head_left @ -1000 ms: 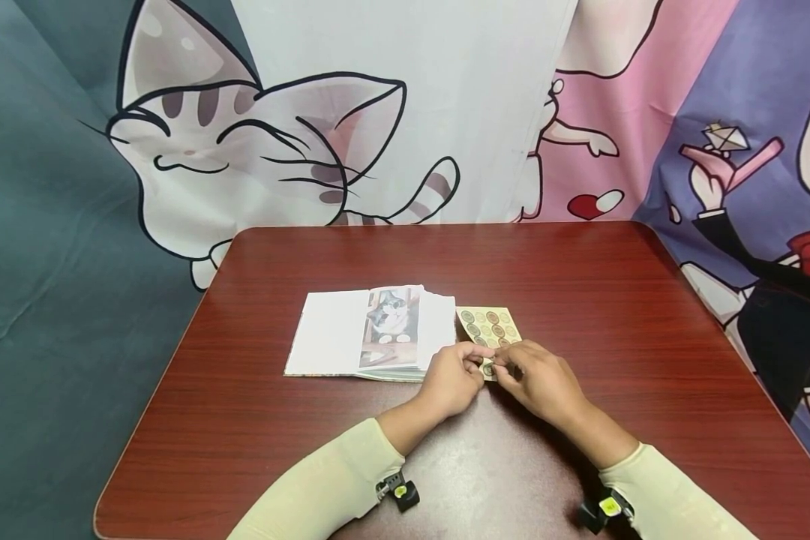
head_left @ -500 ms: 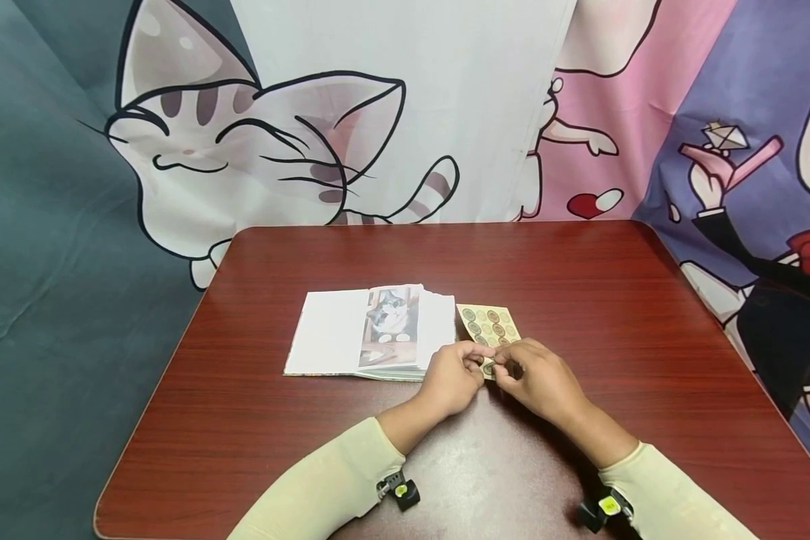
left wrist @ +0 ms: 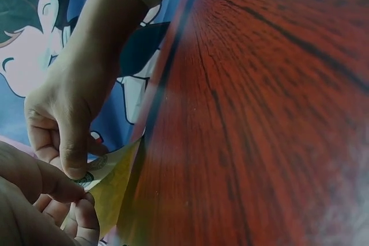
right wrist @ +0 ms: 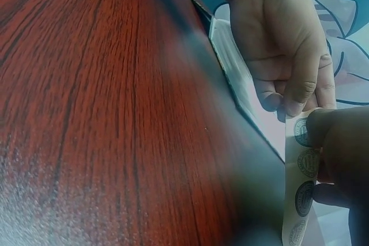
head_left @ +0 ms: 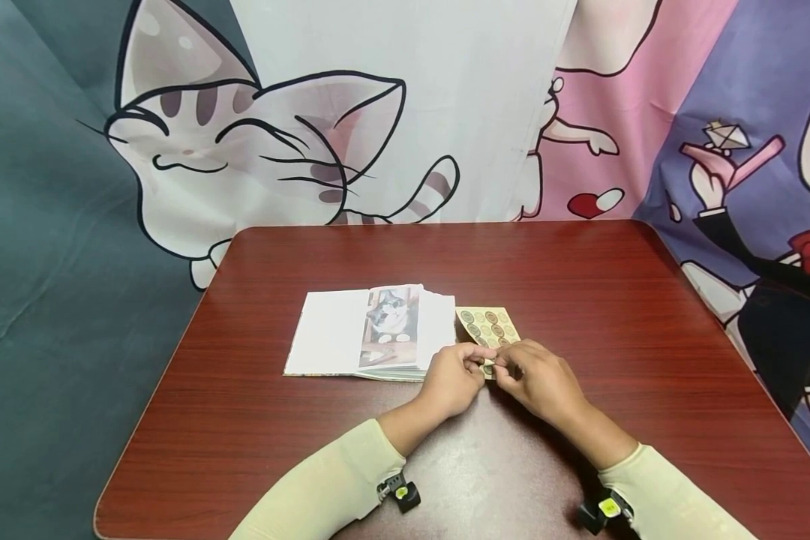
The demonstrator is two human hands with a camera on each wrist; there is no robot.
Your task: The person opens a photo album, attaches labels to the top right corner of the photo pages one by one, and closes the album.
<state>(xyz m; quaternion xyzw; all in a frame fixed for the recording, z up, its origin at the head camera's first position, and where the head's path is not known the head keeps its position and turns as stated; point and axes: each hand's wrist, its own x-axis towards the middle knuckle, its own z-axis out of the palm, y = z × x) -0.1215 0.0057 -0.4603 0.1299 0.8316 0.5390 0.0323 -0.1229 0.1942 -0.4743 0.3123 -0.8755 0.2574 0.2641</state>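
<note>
A yellowish sheet of round stickers (head_left: 489, 324) is held a little above the table, just right of an open book. My left hand (head_left: 454, 381) pinches its near left corner between thumb and fingers. Close against it, my right hand (head_left: 541, 381) has its thumb and forefinger on the same sheet, at one sticker. In the right wrist view, a row of dark and pale round stickers (right wrist: 304, 199) runs down the sheet beside the right fingers. The left wrist view shows the sheet's plain yellow back (left wrist: 115, 194), bent upward. Whether a sticker has lifted is hidden by the fingertips.
The open book (head_left: 331, 334) lies left of the hands, with a cat picture (head_left: 389, 322) on its raised page. Beneath is a reddish-brown wooden table (head_left: 243, 442). A cartoon-printed cloth (head_left: 405, 150) hangs behind the table's far edge.
Both hands stay almost in place. The sticker sheet shifts and tilts very slightly between the fingers; the book has not moved.
</note>
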